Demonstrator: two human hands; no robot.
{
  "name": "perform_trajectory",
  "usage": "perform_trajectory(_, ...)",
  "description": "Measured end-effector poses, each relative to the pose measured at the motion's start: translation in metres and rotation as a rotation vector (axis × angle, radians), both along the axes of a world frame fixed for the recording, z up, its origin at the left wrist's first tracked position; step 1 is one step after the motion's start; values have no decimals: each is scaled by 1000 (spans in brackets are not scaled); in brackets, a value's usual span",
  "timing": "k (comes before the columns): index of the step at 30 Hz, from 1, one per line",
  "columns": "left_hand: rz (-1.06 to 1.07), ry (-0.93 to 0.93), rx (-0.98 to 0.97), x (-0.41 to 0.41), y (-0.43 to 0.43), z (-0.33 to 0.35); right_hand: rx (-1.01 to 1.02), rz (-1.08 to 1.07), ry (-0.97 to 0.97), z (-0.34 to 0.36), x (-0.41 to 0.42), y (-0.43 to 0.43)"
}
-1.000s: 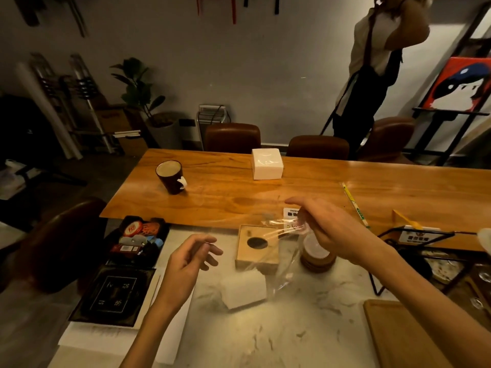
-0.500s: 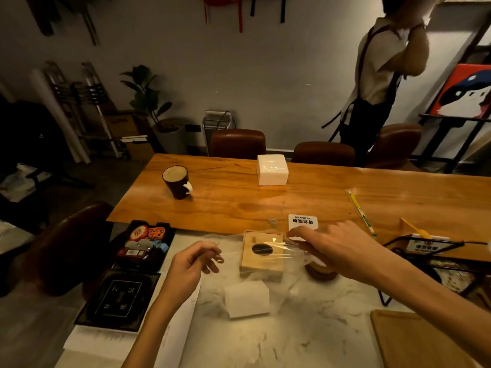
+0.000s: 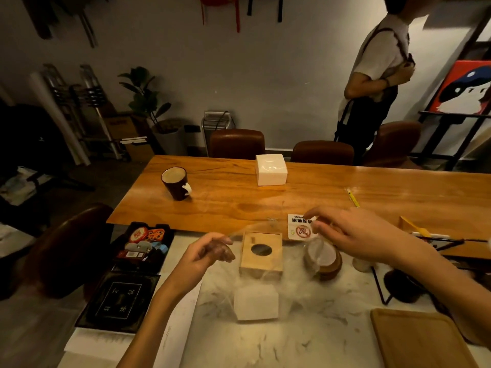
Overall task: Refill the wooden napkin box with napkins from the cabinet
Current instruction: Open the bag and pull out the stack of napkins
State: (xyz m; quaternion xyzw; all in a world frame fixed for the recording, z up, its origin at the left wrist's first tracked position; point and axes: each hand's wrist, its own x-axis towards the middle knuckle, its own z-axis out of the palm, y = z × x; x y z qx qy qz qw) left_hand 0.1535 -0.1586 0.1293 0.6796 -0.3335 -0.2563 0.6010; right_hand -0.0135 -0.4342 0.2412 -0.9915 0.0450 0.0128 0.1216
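The wooden napkin box [image 3: 261,254], with a round hole in its top, stands on the marble counter [image 3: 305,338]. A white napkin stack [image 3: 256,302] lies just in front of it. A clear plastic wrapper [image 3: 281,266] is stretched over both, between my two hands. My left hand [image 3: 210,254] pinches its left edge, left of the box. My right hand [image 3: 353,232] pinches its right edge, above and right of the box. A second white napkin pack [image 3: 271,170] sits on the wooden table [image 3: 332,205].
A dark mug [image 3: 175,183] stands on the table's left. A no-smoking card [image 3: 299,227] and a round wooden coaster holder [image 3: 325,260] sit right of the box. A black tray of items [image 3: 143,244] lies left, a wooden board [image 3: 419,338] right. A person [image 3: 377,83] stands behind the chairs.
Both hands have pulled apart, stretching the plastic wrapper wider over the box and napkin stack. The napkin stack lies free of the wrapper on the counter.
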Motion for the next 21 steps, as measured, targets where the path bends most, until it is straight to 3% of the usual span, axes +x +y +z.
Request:
perform_trajectory(4,30,4,-5,9,-2,-3,-35,-15,28,-17,11,0)
perform_trajectory(10,133,-59,66,24,5,4,218,71,142,8,7,4)
perform_trajectory(15,128,-123,86,28,6,15,36,49,-16,30,4,14)
perform_trajectory(18,193,-129,28,13,4,31,134,24,-64,38,3,28)
perform_trajectory(20,284,-235,-60,-12,-1,52,148,46,-86,39,6,38)
perform_trajectory(21,308,-403,-67,-27,-7,64,114,69,-114,36,10,41)
